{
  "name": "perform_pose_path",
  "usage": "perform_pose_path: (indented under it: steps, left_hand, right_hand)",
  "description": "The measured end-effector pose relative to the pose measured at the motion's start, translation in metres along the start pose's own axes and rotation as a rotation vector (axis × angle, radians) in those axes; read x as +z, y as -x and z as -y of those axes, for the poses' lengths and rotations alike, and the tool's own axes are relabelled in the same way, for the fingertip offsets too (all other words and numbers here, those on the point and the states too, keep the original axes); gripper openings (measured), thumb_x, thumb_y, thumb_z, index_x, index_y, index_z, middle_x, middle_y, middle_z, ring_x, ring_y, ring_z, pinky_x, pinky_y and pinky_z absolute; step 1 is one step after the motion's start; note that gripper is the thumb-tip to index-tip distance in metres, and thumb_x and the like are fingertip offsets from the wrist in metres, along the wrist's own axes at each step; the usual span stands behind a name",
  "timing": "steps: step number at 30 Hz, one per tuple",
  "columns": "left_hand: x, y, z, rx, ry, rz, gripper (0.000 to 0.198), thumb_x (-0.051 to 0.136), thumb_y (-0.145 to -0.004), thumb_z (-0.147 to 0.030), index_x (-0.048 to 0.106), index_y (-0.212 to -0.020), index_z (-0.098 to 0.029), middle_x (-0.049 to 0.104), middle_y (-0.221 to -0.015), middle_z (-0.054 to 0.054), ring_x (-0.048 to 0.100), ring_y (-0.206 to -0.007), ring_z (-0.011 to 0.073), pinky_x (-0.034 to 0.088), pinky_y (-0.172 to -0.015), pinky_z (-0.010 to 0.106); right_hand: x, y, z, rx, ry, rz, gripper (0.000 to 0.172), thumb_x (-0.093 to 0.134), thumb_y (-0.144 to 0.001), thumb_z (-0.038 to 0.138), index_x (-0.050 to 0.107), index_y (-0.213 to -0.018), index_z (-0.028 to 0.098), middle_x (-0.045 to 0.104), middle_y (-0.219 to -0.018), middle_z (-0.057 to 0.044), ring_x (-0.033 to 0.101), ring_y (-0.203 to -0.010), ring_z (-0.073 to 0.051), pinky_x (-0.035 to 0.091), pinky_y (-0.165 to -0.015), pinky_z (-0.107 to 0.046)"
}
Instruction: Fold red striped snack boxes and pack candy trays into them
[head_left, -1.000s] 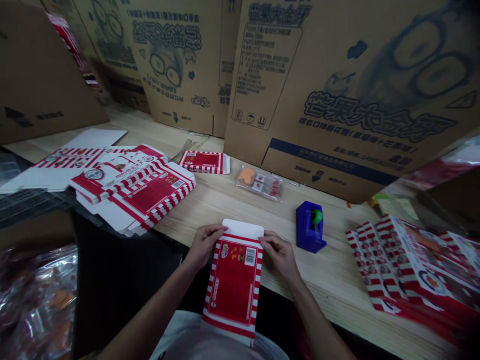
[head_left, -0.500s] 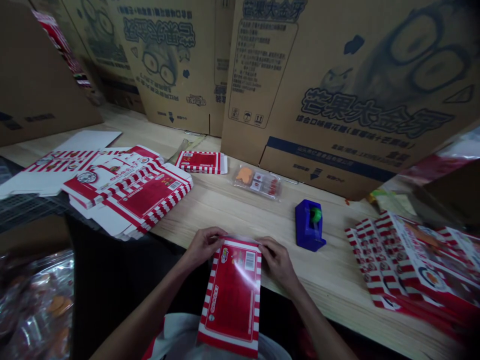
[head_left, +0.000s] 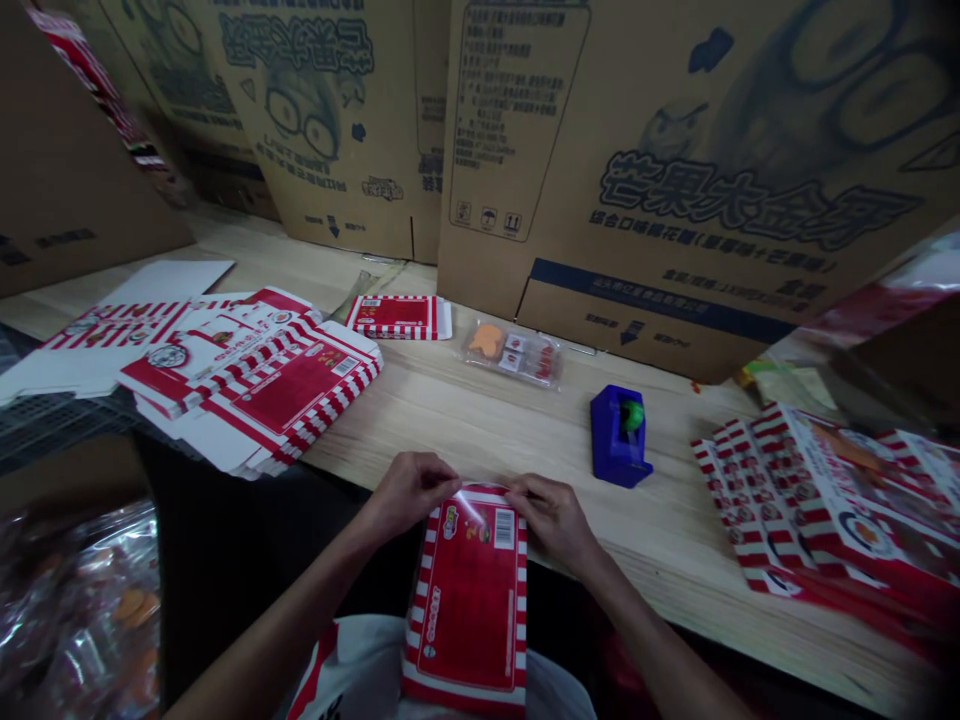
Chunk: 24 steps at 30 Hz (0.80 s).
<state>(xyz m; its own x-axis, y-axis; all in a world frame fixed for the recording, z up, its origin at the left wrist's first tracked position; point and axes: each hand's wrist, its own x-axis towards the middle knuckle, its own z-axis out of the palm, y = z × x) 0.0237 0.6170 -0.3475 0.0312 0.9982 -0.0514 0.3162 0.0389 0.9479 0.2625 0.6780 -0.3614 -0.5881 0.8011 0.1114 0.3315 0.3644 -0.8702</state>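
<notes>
A red-and-white striped carton (head_left: 471,600) lies in front of my body, its printed face with a barcode turned up. My left hand (head_left: 411,492) pinches the carton's far left corner between thumb and fingertips. At the far right corner, my right hand (head_left: 553,515) has its fingers closed on the same end. A whitish strip along that far end runs between both hands; I cannot tell whether it is a flap. Beyond the hands, a clear packet (head_left: 511,354) with an orange piece lies on the table, and a blue tape dispenser (head_left: 619,440) stands to the right.
Flat striped cartons (head_left: 292,400) lie piled at left, near one smaller-looking carton (head_left: 401,316). Filled cartons (head_left: 847,510) are stacked at right. Large cardboard boxes (head_left: 675,250) wall off the back. A box of clear packets (head_left: 97,610) sits lower left, below the table (head_left: 450,420).
The carton's far end has come slightly lower and nearer to me. Both hands keep their grip on that end, the right shifting a little inward. The camera view has tilted slightly.
</notes>
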Motion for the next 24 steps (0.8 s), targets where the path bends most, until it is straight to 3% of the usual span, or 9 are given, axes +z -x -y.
perform_pose_path:
  steps: [3,6,9,12,15,17,21,24]
  left_hand:
    - [-0.001,-0.004,-0.009,0.010,-0.024,0.007,0.028,0.058,-0.081,-0.035,0.071,-0.067,-0.013,0.064,-0.062,0.002,0.055,-0.058,0.0135,0.040,-0.054,0.021]
    - [-0.005,-0.011,-0.014,-0.008,0.028,0.028,0.043,0.055,-0.082,-0.041,0.057,-0.050,-0.013,0.047,-0.046,-0.003,0.040,-0.047,0.0086,0.030,-0.046,0.020]
    - [-0.011,-0.014,-0.012,-0.045,0.094,0.059,0.043,0.056,-0.081,-0.043,0.058,-0.052,-0.012,0.048,-0.047,-0.003,0.041,-0.047,0.0086,0.033,-0.048,0.020]
    - [-0.018,-0.011,-0.007,-0.075,0.163,0.103,0.035,0.062,-0.079,-0.042,0.069,-0.063,-0.011,0.061,-0.056,0.001,0.052,-0.054,0.0122,0.041,-0.055,0.022]
    - [-0.021,-0.006,-0.003,-0.095,0.257,0.124,0.027,0.069,-0.074,-0.038,0.073,-0.071,-0.012,0.070,-0.068,0.005,0.061,-0.063,0.0161,0.047,-0.062,0.025]
    - [-0.021,-0.004,-0.001,-0.110,0.297,0.128,0.023,0.074,-0.069,-0.034,0.074,-0.075,-0.012,0.072,-0.073,0.007,0.065,-0.066,0.0180,0.050,-0.064,0.027]
    - [-0.018,-0.002,-0.001,-0.064,0.160,0.094,0.021,0.074,-0.067,-0.028,0.075,-0.081,-0.013,0.073,-0.074,0.008,0.066,-0.065,0.0190,0.051,-0.060,0.026]
    - [-0.019,-0.003,-0.007,0.007,0.018,0.095,0.016,0.067,-0.074,-0.026,0.076,-0.080,-0.014,0.072,-0.071,0.006,0.063,-0.059,0.0160,0.048,-0.055,0.023]
  right_hand:
    - [-0.008,-0.015,0.011,-0.022,0.257,0.062,0.023,0.058,-0.088,0.037,0.066,-0.075,0.020,0.068,-0.068,-0.002,0.060,-0.062,-0.016,0.042,-0.060,-0.025]
    - [-0.014,-0.035,0.026,-0.157,0.490,0.199,0.014,0.056,-0.088,0.026,0.063,-0.077,0.020,0.067,-0.067,-0.002,0.057,-0.059,-0.014,0.034,-0.057,-0.025]
    - [-0.015,-0.047,0.037,-0.278,0.611,0.280,0.020,0.049,-0.089,0.016,0.061,-0.072,0.019,0.066,-0.066,-0.004,0.054,-0.056,-0.013,0.029,-0.055,-0.025]
    - [-0.017,-0.047,0.035,-0.257,0.423,0.327,0.027,0.046,-0.094,0.024,0.061,-0.072,0.019,0.066,-0.069,-0.002,0.055,-0.059,-0.012,0.033,-0.057,-0.023]
    - [-0.020,-0.039,0.026,-0.088,0.087,0.364,0.042,0.040,-0.097,0.039,0.064,-0.069,0.017,0.064,-0.065,0.000,0.054,-0.057,-0.012,0.038,-0.055,-0.021]
    - [-0.020,-0.033,0.021,0.002,-0.052,0.377,0.041,0.045,-0.094,0.042,0.069,-0.073,0.016,0.066,-0.066,0.000,0.057,-0.058,-0.013,0.041,-0.054,-0.022]
    - [-0.020,-0.022,0.018,0.000,-0.019,0.283,0.022,0.061,-0.085,0.034,0.072,-0.095,0.019,0.074,-0.091,-0.005,0.065,-0.075,-0.019,0.048,-0.066,-0.027]
    - [-0.020,-0.020,0.022,-0.018,0.042,0.182,0.021,0.061,-0.085,0.031,0.067,-0.102,0.020,0.074,-0.084,-0.004,0.063,-0.069,-0.016,0.046,-0.063,-0.026]
